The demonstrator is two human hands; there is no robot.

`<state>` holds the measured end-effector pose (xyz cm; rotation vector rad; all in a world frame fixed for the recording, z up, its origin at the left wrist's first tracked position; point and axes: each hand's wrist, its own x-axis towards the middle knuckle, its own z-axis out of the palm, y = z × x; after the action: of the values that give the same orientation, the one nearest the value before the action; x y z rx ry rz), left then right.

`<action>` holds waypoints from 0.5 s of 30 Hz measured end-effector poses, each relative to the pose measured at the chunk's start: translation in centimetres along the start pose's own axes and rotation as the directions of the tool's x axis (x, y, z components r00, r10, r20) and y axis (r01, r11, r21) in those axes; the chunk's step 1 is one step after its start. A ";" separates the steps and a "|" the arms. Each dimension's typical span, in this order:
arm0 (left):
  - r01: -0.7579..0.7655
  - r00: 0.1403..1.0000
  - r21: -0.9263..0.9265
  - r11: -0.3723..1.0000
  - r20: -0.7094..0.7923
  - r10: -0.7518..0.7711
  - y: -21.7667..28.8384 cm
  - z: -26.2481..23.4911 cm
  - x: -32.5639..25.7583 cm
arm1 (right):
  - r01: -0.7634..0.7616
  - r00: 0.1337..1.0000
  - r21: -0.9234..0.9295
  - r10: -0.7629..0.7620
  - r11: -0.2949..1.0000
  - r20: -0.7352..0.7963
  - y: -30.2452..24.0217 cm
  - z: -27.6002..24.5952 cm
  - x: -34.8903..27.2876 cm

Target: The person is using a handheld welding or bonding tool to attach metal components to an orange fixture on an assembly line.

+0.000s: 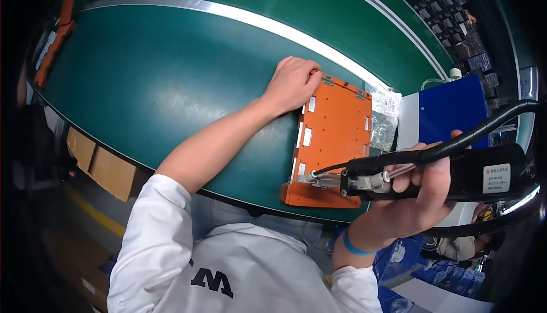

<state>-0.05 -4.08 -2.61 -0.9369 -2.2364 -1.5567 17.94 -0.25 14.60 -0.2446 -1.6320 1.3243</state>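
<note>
An orange rectangular plate (333, 136) with white tabs and small hinges lies on the green belt (148, 85). My left hand (292, 84) rests on the plate's far left corner, fingers curled over its edge. My right hand (424, 185) grips a black electric screwdriver (456, 173) held sideways. Its metal tip (305, 179) touches the plate's near left edge. A black cable (484, 128) runs from the tool to the right.
A blue and white box (450, 111) stands right of the plate, with a clear plastic bag (384, 113) between them. Black trays (450, 11) are stacked far right. Cardboard boxes (102, 165) sit below the belt's edge at left. An orange fixture (54, 48) lies far left.
</note>
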 end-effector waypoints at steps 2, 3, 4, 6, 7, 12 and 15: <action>0.005 1.000 0.020 1.000 -0.002 -0.005 -0.1 0.0 0.0 | -0.007 1.000 0.007 0.007 1.000 -0.031 0.2 0.6 -0.4; 0.006 1.000 0.019 1.000 -0.003 -0.005 -0.2 0.1 0.0 | -0.035 0.998 0.063 0.038 0.997 -0.042 0.3 0.8 -0.5; -0.004 1.000 0.019 1.000 -0.006 0.004 -0.3 0.1 -0.1 | -0.063 0.996 0.120 0.069 0.991 -0.049 0.4 1.0 -0.6; -0.014 1.000 0.020 1.000 -0.011 0.015 -0.4 0.2 0.0 | -0.061 0.996 0.149 0.070 0.987 -0.053 0.3 1.2 -0.6; -0.015 1.000 0.007 1.000 -0.013 0.015 -0.1 0.3 0.0 | -0.074 0.997 0.088 0.075 0.993 -0.014 0.2 0.8 -0.6; 0.000 1.000 0.002 1.000 -0.004 0.000 0.1 0.4 -0.1 | -0.060 0.996 0.074 0.055 0.995 0.074 0.4 0.4 -1.6; -0.030 0.999 0.016 0.999 -0.035 0.031 -0.3 0.4 -0.3 | -0.060 0.997 0.156 0.051 0.986 0.061 0.6 0.6 -1.0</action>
<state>0.05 -3.90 -3.23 -0.9280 -2.1968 -1.5285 17.71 -1.02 13.59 -0.1591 -1.5679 1.5071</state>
